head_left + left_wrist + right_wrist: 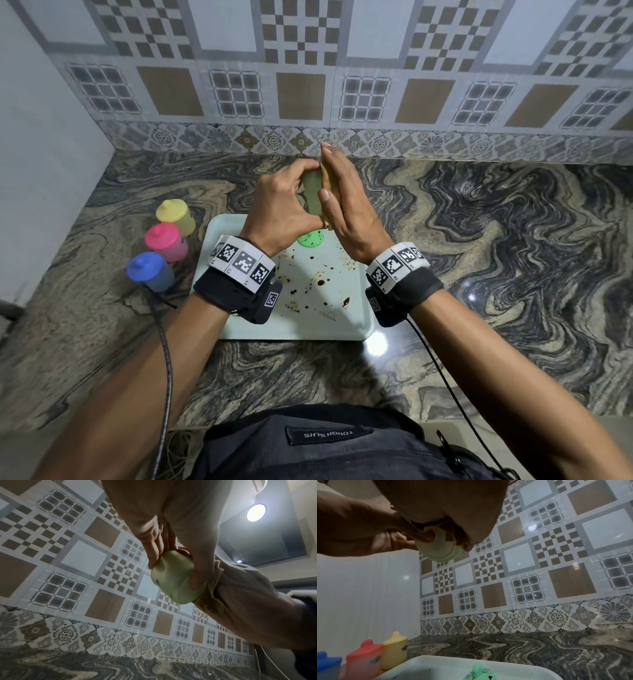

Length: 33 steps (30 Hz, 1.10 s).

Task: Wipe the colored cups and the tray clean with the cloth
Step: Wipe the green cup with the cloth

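My left hand grips a pale green cup above the far end of the tray, fingers curled round its body. My right hand presses a tan cloth against the cup's right side, thumb lying across the cup. The left wrist view shows the cup from below with the cloth bunched at its open end. In the right wrist view the cup hangs between both hands. The pale tray lies beneath, spotted with brown stains. A bright green speckled lid sits on it.
Yellow, pink and blue lidded cups stand in a row on the marbled counter left of the tray. A tiled wall closes the back, a plain wall the left. Cables trail from both wristbands.
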Tool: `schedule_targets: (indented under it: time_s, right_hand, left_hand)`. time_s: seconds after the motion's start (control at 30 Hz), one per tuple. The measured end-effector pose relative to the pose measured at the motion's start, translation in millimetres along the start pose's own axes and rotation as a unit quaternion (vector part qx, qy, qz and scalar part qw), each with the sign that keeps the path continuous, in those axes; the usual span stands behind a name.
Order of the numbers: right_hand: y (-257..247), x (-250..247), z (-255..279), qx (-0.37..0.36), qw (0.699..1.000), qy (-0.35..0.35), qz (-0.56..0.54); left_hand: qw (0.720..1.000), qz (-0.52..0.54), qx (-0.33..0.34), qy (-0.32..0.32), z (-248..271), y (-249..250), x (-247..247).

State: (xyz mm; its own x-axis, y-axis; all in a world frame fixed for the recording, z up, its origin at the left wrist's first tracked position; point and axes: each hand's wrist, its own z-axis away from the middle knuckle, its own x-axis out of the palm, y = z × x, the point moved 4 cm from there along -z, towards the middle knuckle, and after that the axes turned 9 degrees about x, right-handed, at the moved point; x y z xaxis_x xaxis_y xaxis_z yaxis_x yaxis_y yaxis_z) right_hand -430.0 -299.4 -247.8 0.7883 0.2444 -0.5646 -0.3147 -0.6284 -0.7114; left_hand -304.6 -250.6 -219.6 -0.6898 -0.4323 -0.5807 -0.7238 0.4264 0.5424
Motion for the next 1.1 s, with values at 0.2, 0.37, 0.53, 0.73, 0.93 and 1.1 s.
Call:
schedule_targets:
  time_s: [0.2,0.37,0.53,0.73,0.93,1.1]
  right_hand:
    - [-4,0,-2,-0.009,1.000,-0.013,-0.008]
    - [-4,-2,-2,-0.003,0.999,-0.033,-0.013]
    - [5,-8,-4,0.021,0.999,-0.016,-0.043]
    - [20,-20,-2,0.125,0.978,0.113,-0.122]
    - [-4,-7,-5,0.040,0.990,0.043,-0.125]
    - [-10,-15,-6,0.066,0.973,0.056,-0.215]
  left_hand:
    - [0.999,0.033,-0.006,0.002,-2,-5,-3]
    - [0.999,0.043,-0.014,0.003,-2,-6,-7]
    - [0.998,0.055,-0.022,-0.001,0,-11,-11]
    - [0.999,0.037,-0.028,-0.005,-1,-19,-14]
    - [0.994,0.097,-0.040,0.022,2,-8,-7]
    - [0.971,0.223,-0.079,0.041,7,-12,-5]
